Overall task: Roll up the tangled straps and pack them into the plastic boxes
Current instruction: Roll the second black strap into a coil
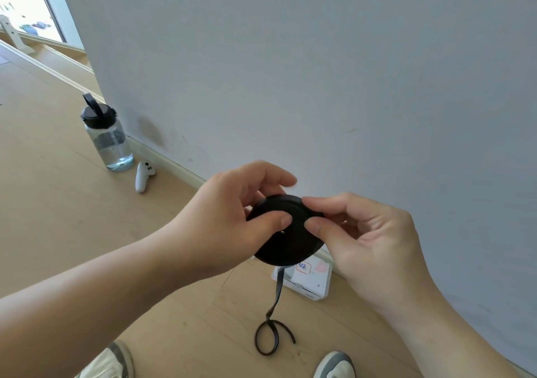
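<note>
the rolled strap is a flat black disc held up in the air between both hands, with the left hand on its left side and the right hand on its right. a loose tail of the same strap hangs from the bottom of the roll down to the floor and ends there in a small loop near the feet.

below the roll and partly hidden by it, a plastic box sits on the wooden floor, right up against the baseboard of a plain pale wall. the box is whitish with a label on it, can't read it. further left along the wall there's a clear water bottle with a black cap, standing upright, and a white controller lying just beside it. the toes of two shoes poke in at the bottom edge. there's a bright opening top left.

grip: the left thumb is pressed on the face of the roll, fingers curled round its far edge. the right hand pinches the roll's right rim between thumb and forefinger, other fingers loosely curled. so both hands are clamped on the roll.
</note>
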The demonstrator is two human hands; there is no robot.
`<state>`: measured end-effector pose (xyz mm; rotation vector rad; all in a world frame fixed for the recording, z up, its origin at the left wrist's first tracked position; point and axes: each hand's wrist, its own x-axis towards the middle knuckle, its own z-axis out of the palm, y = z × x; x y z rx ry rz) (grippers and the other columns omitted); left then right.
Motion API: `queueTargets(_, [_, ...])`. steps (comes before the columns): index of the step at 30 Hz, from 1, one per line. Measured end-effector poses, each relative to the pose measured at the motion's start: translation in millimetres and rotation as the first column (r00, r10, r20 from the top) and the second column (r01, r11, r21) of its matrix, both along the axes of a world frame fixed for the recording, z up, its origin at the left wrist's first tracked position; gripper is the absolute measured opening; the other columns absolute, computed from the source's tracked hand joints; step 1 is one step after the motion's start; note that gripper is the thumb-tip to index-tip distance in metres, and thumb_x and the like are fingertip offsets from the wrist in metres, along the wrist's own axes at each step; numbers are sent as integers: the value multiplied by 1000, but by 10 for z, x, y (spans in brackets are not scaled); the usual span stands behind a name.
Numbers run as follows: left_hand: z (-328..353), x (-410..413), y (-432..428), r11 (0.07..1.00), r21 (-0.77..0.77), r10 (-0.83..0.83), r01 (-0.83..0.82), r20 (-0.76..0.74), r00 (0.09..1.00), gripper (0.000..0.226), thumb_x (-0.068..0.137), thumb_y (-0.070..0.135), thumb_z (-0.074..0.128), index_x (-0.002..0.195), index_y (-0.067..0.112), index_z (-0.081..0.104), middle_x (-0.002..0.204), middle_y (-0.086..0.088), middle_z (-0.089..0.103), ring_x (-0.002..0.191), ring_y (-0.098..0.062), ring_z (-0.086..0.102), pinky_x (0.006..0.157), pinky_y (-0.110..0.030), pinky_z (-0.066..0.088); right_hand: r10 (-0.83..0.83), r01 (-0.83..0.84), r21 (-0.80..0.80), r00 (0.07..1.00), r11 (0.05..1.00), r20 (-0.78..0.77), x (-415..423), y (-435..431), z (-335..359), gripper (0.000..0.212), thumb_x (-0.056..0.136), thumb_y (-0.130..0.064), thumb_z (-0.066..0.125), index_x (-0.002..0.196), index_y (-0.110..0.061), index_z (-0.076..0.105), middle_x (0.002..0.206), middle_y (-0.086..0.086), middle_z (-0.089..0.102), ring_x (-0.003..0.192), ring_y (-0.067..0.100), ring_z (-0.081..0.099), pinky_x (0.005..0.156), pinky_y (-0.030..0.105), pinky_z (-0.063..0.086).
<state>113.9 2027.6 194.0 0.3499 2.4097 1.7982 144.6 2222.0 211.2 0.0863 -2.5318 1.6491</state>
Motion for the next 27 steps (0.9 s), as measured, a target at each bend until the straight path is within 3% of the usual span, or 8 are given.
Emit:
queueTargets(6, [-10,-36,-36,998,11,58,-58,9,998,30,86,11,81,99,38,78,89,6,78,83,-12,76,81,-25,62,-16,17,-21,999,1000,52,-65,64,10,29,77,-7,85,88,-34,83,83,-8,79,78,12,74,75,20,59])
queueTargets(9, [-9,-25,-30,992,98,73,-77,39,997,28,86,11,81,98,36,79,91,0,79,85,-17,77,79,-33,65,-2,2,-35,1000,999,-7,-47,46,23,31,80,-3,82,91,-32,82,90,-11,80,87,9,76,79,16,57])
queueTargets(12, [19,-11,0,945,294,115,-144,111,987,24,87,5,78,101,25,78,93,-6,80,88,-22,78,83,-38,65,-59,48,-129,995,990,-82,-13,-17,25,32,79,0,82,92,-30,81,88,-14,80,86,3,76,78,10,55])
queueTargets(16, [45,22,55,867,454,116,-204,214,970,19,89,0,74,102,13,71,97,-13,79,92,-34,77,91,-53,61,-86,71,-192,994,979,-67,-6,-63,22,39,78,3,82,98,-30,80,88,-10,81,84,8,77,77,13,58])
queueTargets(18, [26,11,49,924,355,80,-143,185,979,18,90,2,74,101,15,67,96,-11,78,92,-32,77,91,-58,59,-113,101,-203,992,974,-48,-23,-46,27,41,79,7,81,91,-32,81,86,-10,81,83,7,77,75,12,57])
queueTargets(21, [-27,3,32,997,44,56,-59,52,997,22,89,14,78,96,30,66,93,6,76,86,-12,77,84,-44,63,-147,145,-125,989,981,-8,-39,-13,17,42,77,9,82,77,-33,82,78,-12,80,76,4,76,69,8,53])
queueTargets(24, [-32,35,25,999,-25,31,-34,-89,996,30,89,15,78,106,37,68,100,22,73,96,-3,72,86,-26,59,-107,108,-71,994,992,15,-15,-50,5,42,75,10,82,75,-32,83,75,-11,79,75,5,76,68,10,54])
queueTargets(27, [-19,44,24,997,-66,33,-45,-176,984,28,90,10,76,101,36,73,93,21,75,90,-7,72,82,-24,57,-108,109,-91,994,990,23,-7,-76,6,40,75,8,83,77,-32,82,76,-12,79,76,4,76,69,11,55])
